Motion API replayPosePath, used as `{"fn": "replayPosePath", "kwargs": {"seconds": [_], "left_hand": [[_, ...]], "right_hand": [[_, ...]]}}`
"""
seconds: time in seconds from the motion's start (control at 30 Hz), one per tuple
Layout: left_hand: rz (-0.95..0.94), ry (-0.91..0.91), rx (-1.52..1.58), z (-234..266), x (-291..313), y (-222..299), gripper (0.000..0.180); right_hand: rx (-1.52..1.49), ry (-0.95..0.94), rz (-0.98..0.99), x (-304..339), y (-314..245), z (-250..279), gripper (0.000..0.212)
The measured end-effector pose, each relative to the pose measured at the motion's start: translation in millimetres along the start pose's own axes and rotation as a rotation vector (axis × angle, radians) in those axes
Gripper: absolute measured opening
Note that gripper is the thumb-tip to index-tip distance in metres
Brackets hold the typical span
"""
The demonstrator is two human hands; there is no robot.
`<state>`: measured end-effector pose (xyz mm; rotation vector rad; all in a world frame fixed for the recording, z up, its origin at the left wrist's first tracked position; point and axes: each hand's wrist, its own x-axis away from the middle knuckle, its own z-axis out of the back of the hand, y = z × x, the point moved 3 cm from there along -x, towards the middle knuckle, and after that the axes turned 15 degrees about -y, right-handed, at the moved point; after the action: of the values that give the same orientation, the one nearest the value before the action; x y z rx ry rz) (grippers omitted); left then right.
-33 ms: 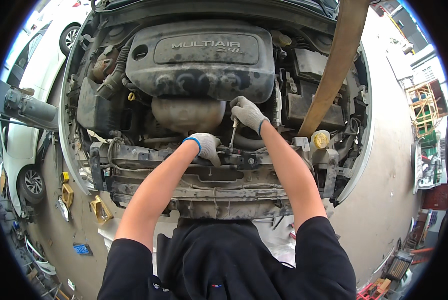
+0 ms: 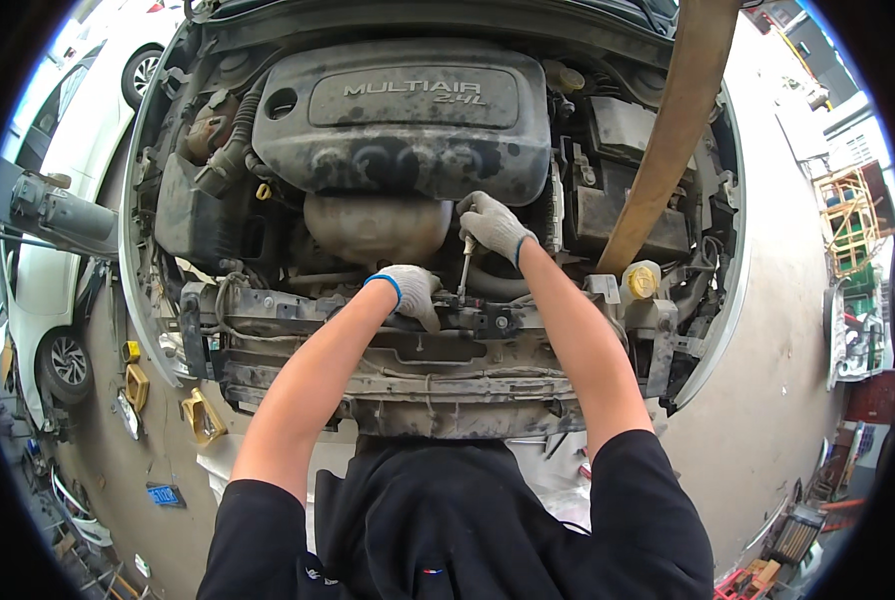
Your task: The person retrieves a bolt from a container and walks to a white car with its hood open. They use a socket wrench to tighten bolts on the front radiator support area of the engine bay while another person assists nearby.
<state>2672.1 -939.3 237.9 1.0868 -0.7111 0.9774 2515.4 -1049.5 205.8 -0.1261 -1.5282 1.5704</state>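
Observation:
My right hand [image 2: 495, 228], in a pale knit glove, is closed round the top of a screwdriver-like tool [image 2: 466, 268]. Its slim metal shaft points down, and the tip meets the dark fittings on the car's front crossmember [image 2: 338, 312]. Just left of the shaft, my gloved left hand [image 2: 410, 294] curls over the crossmember, with one digit hanging down its near side. Its other fingertips are hidden. Beyond both hands lie a rusty metal heat shield [image 2: 376, 228] and the dusty black engine cover [image 2: 408, 150].
A brown strip [image 2: 658, 150] slants across the engine bay's right side, over the battery area. A yellow-capped reservoir [image 2: 643, 280] sits right of my right forearm. Yellow parts [image 2: 204, 417] lie on the floor at left, near a white car [image 2: 53, 290]. Shelving and loose parts line the far right.

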Motion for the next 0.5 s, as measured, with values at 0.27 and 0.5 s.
{"fn": "replayPosePath", "kwargs": {"seconds": [0.27,0.5], "left_hand": [[0.035,0.035,0.049,-1,-6,-1,0.074],[0.063,0.009,0.098,2,-1,2,0.077]], "right_hand": [[0.023,-0.353,-0.164,-11,-9,14,0.028],[0.291,-0.22,-0.109,-6,-13,15,0.027]]}}
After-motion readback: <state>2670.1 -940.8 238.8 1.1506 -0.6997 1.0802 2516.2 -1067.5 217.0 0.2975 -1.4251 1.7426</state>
